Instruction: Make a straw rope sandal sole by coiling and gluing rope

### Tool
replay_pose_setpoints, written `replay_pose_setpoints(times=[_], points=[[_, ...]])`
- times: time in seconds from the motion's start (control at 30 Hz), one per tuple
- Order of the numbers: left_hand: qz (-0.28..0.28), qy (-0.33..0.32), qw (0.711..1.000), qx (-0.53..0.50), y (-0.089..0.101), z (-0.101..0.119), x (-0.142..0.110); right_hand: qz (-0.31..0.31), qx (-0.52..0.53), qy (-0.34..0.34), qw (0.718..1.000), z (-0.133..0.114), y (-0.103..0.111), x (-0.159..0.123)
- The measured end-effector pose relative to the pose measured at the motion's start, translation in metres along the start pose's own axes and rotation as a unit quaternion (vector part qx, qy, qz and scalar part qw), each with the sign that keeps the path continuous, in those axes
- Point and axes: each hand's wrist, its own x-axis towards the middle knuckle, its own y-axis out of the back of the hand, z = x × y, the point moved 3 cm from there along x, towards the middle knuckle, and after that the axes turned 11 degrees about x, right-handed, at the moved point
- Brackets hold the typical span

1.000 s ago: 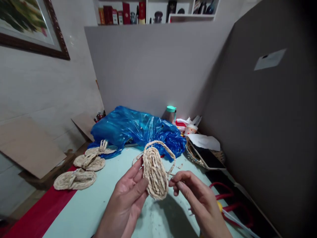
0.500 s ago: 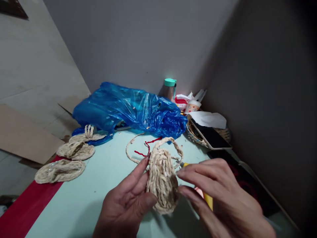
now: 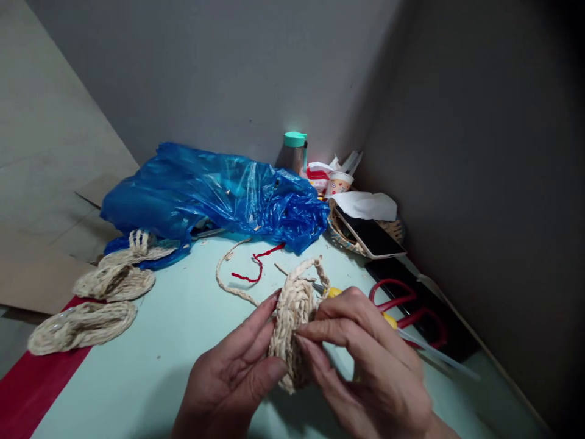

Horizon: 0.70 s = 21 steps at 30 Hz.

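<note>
A small braided straw slipper (image 3: 292,311) stands on end, tilted, between my two hands above the table. My left hand (image 3: 237,378) holds it from the left, thumb on the near side and fingers behind. My right hand (image 3: 365,360) has its thumb and fingertips pinched together against the slipper's right side; what they grip, if anything, is too small to make out. A braided straw cord (image 3: 223,283) lies behind the slipper. Partly hidden by my right hand is a yellow tool (image 3: 335,292) with a metal tip and a clear stick at its rear, apparently a glue gun.
Several straw slippers (image 3: 82,326) line the left edge by a red strip (image 3: 46,390). A blue plastic bag (image 3: 214,189) spans the back, a red cord (image 3: 260,268) before it. A basket (image 3: 340,235) holds a phone (image 3: 370,233). Red-handled scissors (image 3: 393,296) lie at right.
My right hand has moved left, its fingers closing onto the slipper's side. The slipper has turned more edge-on. The view has shifted right, bringing the scissors into sight.
</note>
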Motion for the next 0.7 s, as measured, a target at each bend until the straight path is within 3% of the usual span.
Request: replay_pose_setpoints(times=[0.13, 0.3, 0.53, 0.7], points=[[-0.033, 0.032, 0.998, -0.036, -0.001, -0.002, 0.0, 0.021, 0.049, -0.081, 0.995, 0.004, 0.009, 0.004], [-0.025, 0.053, 0.997, -0.047, 0.007, 0.006, 0.002, 0.112, 0.109, -0.238, 0.958, 0.023, 0.027, -0.003], [-0.06, 0.036, 0.987, -0.145, 0.01, 0.011, 0.012, 0.085, 0.072, -0.268, 0.957, 0.047, 0.029, -0.005], [-0.058, 0.018, 0.99, -0.128, 0.007, 0.017, 0.006, 0.092, 0.046, -0.252, 0.962, 0.052, 0.029, -0.001]])
